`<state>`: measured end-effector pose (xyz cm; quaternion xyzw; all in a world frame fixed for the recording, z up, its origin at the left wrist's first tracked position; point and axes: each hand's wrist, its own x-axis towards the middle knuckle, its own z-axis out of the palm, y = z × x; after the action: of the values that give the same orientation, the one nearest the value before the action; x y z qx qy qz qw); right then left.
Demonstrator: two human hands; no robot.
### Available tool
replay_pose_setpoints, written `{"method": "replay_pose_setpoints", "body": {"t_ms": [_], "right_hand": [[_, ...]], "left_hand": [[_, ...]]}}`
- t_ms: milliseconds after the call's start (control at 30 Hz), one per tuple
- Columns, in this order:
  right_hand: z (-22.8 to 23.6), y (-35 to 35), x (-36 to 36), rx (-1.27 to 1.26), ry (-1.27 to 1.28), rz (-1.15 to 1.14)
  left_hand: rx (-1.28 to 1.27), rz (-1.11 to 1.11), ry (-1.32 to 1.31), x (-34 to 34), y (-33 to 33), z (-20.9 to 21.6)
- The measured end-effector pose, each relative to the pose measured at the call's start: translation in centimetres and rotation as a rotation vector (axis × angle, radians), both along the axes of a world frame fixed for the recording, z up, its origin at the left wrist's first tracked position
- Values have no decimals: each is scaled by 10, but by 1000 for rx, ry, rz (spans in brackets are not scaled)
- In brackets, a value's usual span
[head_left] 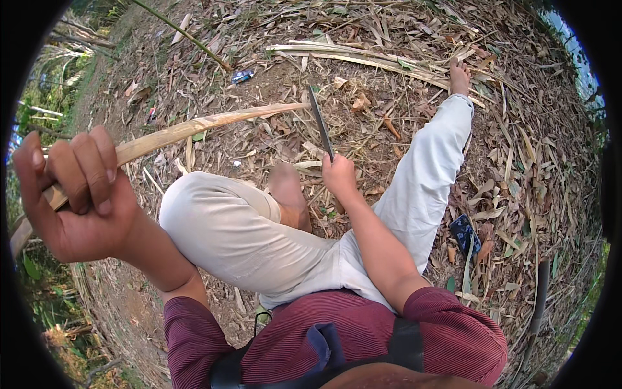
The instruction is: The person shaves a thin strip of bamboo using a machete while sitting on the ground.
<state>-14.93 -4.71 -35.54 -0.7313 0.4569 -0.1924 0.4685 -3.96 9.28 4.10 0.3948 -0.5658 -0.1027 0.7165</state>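
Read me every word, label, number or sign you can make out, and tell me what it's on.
No text can be read.
Blue wrapper on the ground: its markings are too small to read.
Dark blue patterned object: no readable words.
Knife and wooden strip: no lettering visible.

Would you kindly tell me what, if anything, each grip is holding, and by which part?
The left grip holds a long pale strip toward its left end; the right grip holds a knife by its handle.
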Motion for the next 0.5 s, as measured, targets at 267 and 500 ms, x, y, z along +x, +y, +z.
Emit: {"method": "replay_pose_setpoints", "body": {"t_ms": [267, 500], "right_hand": [[32, 13, -7, -171, -175, 149], [-56, -1, 0, 148, 238, 40]], "left_hand": [[-2, -31, 187, 45, -23, -9], [-62, 184, 219, 41, -28, -13]]}}
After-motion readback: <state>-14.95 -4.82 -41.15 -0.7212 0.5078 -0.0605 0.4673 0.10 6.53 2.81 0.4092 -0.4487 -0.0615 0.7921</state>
